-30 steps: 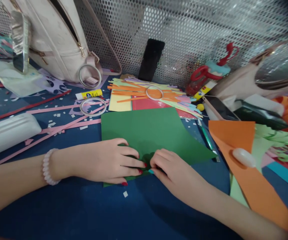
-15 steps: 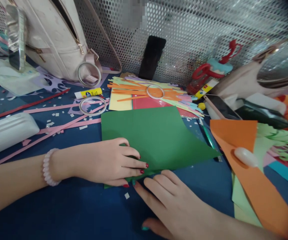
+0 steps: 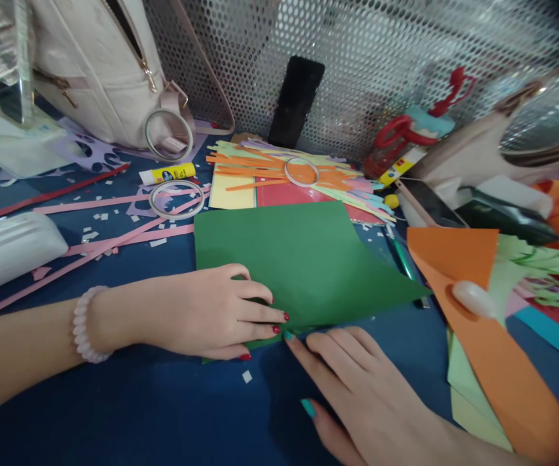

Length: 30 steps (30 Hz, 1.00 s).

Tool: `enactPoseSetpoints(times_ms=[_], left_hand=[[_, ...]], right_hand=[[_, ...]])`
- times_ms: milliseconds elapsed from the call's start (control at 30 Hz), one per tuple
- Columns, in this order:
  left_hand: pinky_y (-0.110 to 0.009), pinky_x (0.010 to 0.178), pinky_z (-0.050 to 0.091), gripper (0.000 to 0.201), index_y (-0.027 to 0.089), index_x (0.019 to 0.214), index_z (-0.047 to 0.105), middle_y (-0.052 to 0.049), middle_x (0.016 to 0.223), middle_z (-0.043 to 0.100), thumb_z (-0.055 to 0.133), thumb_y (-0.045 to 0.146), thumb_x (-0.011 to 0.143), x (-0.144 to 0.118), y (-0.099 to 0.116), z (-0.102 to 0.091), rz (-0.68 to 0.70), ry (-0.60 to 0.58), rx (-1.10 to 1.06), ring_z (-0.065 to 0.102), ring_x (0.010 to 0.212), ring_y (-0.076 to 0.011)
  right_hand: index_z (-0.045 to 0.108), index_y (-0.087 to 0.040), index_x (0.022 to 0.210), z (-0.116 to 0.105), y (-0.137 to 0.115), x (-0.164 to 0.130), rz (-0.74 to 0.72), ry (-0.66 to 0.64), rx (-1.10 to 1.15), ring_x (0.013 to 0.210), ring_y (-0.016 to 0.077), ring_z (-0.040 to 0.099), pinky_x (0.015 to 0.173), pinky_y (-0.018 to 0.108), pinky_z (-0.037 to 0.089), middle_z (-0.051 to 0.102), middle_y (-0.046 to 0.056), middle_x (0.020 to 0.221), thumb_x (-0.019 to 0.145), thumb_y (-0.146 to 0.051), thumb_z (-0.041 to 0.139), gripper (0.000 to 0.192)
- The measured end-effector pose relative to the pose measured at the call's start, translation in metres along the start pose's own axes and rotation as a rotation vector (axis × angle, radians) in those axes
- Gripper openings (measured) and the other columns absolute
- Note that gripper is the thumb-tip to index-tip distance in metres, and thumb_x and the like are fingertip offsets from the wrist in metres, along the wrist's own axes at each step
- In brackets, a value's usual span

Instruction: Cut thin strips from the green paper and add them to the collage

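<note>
The head view shows a dark blue surface (image 3: 172, 414) with a green sheet (image 3: 279, 252) lying near its middle, well in from the far edge, the sheet's right corner drawn out to a point. The left hand (image 3: 201, 310), palm down with fingers spread, rests on the sheet's near left part, thumb at the near edge; a beaded bracelet (image 3: 87, 323) circles the wrist. The right hand (image 3: 371, 388) is stretched out flat, thumb apart from the fingers, its index fingertip at the sheet's near edge — whether it presses there, I cannot tell. The hands are apart, that fingertip just beside the left fingertips. By the sheet's right corner lies a green pen (image 3: 402, 255). Beyond the sheet's far edge, a ring (image 3: 287, 171) lies on a heap of paper strips (image 3: 247, 171). At the surface's far edge a dark phone (image 3: 296, 100) leans against a perforated panel (image 3: 357, 84). Toward the far left corner stands a pale bag (image 3: 99, 77), with a yellow glue stick (image 3: 168, 173) near it; pink strips (image 3: 128, 241) run toward the left edge, past a white case (image 3: 14, 249). On the right side lies orange paper (image 3: 507, 375) — a white oval object (image 3: 473, 298) sits on it.
</note>
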State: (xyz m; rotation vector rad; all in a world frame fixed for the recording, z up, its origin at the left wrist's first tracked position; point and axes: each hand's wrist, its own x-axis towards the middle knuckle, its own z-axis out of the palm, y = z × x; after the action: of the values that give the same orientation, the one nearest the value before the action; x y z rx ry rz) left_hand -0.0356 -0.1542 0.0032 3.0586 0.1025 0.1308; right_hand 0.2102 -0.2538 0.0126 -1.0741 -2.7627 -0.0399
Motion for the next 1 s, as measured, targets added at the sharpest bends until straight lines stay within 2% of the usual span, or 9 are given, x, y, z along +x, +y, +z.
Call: enactPoseSetpoints(times_ms=[133,267,400,533,633,733,800,900,1000], left_hand=[[-0.039,0.093,0.033,0.035,0.021,0.13,0.055,0.002,0.144,0.051,0.036,0.034,0.104,0.0,0.001,0.0,0.002,0.014,-0.004,0.045,0.126,-0.02],[-0.039,0.092,0.035,0.033,0.02,0.126,0.058,-0.001,0.142,0.053,0.039,0.034,0.103,-0.002,0.001,0.0,-0.003,0.017,-0.062,0.046,0.126,-0.0222],[-0.037,0.101,0.034,0.031,0.02,0.127,0.058,-0.004,0.142,0.052,0.045,0.029,0.1,-0.004,-0.004,0.0,-0.022,0.025,-0.256,0.043,0.131,-0.022],[-0.031,0.109,0.03,0.032,0.019,0.129,0.057,-0.006,0.14,0.054,0.043,0.018,0.1,-0.006,-0.01,0.0,-0.088,0.069,-0.473,0.046,0.129,-0.0176],[-0.027,0.107,0.033,0.033,0.019,0.129,0.057,-0.006,0.138,0.054,0.044,0.016,0.099,-0.006,-0.011,0.0,-0.166,0.097,-0.539,0.05,0.125,-0.0163],[-0.029,0.107,0.034,0.03,0.018,0.127,0.058,-0.008,0.135,0.057,0.045,0.019,0.1,-0.006,-0.008,-0.001,-0.152,0.108,-0.539,0.051,0.122,-0.0171],[-0.031,0.108,0.032,0.031,0.018,0.129,0.057,-0.008,0.137,0.055,0.046,0.023,0.1,-0.005,-0.006,-0.001,-0.104,0.091,-0.502,0.048,0.126,-0.0186],[-0.037,0.111,0.027,0.036,0.022,0.135,0.052,-0.005,0.145,0.048,0.047,0.028,0.1,-0.003,-0.005,-0.002,-0.042,0.009,-0.403,0.038,0.135,-0.0224],[-0.038,0.112,0.024,0.039,0.024,0.138,0.05,-0.003,0.15,0.043,0.048,0.032,0.1,-0.004,-0.006,-0.002,-0.039,-0.047,-0.344,0.033,0.139,-0.0234]], right_hand=[[0.07,-0.009,0.107,-0.008,0.012,-0.007,0.056,0.013,-0.068,0.078,0.0214,0.057,0.073,0.036,0.046,0.065,0.009,0.084,0.091,-0.018,0.037,0.038],[0.069,-0.014,0.112,-0.011,0.021,-0.013,0.098,-0.018,-0.027,0.076,0.0206,0.057,0.069,0.036,0.046,0.062,0.009,0.084,0.087,-0.014,0.042,0.036],[0.068,-0.016,0.112,-0.008,0.025,-0.015,0.104,-0.003,-0.026,0.083,0.0219,0.057,0.073,0.038,0.047,0.062,0.011,0.09,0.088,-0.012,0.043,0.035],[0.066,-0.018,0.108,-0.002,0.032,-0.015,0.099,0.059,0.008,0.097,0.0234,0.056,0.082,0.04,0.045,0.063,0.012,0.104,0.091,-0.011,0.045,0.028],[0.063,-0.019,0.103,0.003,0.041,-0.01,0.151,0.031,0.131,0.094,0.0206,0.058,0.084,0.039,0.044,0.065,0.008,0.099,0.092,-0.012,0.048,0.02],[0.058,-0.019,0.092,0.005,0.048,-0.002,0.224,-0.029,0.246,0.086,0.0185,0.058,0.079,0.037,0.045,0.064,0.005,0.09,0.092,-0.014,0.051,0.009],[0.054,-0.02,0.085,0.003,0.051,0.005,0.268,-0.088,0.291,0.081,0.0176,0.057,0.074,0.034,0.045,0.062,0.003,0.085,0.091,-0.014,0.052,0.009],[0.052,-0.021,0.08,0.0,0.056,0.013,0.3,-0.187,0.344,0.077,0.0167,0.055,0.072,0.032,0.045,0.06,0.002,0.081,0.09,-0.013,0.052,0.013],[0.052,-0.021,0.078,-0.003,0.058,0.018,0.288,-0.24,0.368,0.076,0.0165,0.055,0.072,0.033,0.044,0.059,0.001,0.079,0.091,-0.013,0.05,0.015]])
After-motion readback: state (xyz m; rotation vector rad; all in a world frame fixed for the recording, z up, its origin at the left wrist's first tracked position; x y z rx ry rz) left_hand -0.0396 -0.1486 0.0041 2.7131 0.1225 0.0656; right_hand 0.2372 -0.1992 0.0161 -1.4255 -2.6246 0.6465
